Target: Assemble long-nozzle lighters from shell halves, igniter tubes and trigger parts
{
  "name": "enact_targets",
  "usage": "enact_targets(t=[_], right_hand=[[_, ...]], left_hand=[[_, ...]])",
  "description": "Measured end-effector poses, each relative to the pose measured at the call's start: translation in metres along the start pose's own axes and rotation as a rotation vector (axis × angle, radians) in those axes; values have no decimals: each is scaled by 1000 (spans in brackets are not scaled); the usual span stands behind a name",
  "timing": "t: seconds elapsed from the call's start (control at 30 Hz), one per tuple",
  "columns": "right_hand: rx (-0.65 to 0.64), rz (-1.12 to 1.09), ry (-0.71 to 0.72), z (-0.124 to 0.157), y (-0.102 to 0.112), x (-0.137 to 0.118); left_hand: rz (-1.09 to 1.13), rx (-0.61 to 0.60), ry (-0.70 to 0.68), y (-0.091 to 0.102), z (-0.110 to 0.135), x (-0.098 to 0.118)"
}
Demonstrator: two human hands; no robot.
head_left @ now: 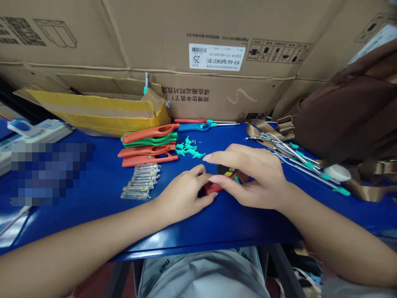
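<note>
Both hands meet over a red lighter body (214, 187) lying on the blue table (102, 186). My left hand (182, 196) pinches its near end, fingers curled. My right hand (251, 176) lies over the rest of it, index finger stretched out to the left, the other fingers pressing on the part. A black and yellow patch with a teal bit shows under the right fingers. Most of the lighter body is hidden by the hands.
Red and green lighter shells (149, 145) are stacked left of centre, with small teal triggers (189, 149) beside them and clear inner tubes (141, 186) in front. Metal rods with teal tips (304, 161) lie right. A yellow-lined box (99, 111), cardboard cartons and a brown bag (347, 111) border the table.
</note>
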State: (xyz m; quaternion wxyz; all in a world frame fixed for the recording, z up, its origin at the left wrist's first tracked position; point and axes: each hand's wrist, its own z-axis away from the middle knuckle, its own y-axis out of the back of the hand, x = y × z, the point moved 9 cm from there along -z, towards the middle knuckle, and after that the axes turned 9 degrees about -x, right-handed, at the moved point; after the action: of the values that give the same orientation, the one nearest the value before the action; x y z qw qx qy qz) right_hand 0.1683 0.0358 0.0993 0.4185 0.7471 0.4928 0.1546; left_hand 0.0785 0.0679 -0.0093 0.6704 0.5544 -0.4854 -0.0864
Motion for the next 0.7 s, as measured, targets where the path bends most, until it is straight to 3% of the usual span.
enact_targets(t=[0.1,0.23,0.47,0.7], right_hand=[[-23,42,-5,-1,0,0],[-130,-138,-62,0,-9,7],[-4,-31,-18,1,-2,3],[-137,-214,-8,-2,-9,-1]], left_hand=[[15,-6,15,0,-1,-1],[4,-16,25,-1,-1,-2],[38,6,24,1,-1,-2],[7,7,20,0,0,-2]])
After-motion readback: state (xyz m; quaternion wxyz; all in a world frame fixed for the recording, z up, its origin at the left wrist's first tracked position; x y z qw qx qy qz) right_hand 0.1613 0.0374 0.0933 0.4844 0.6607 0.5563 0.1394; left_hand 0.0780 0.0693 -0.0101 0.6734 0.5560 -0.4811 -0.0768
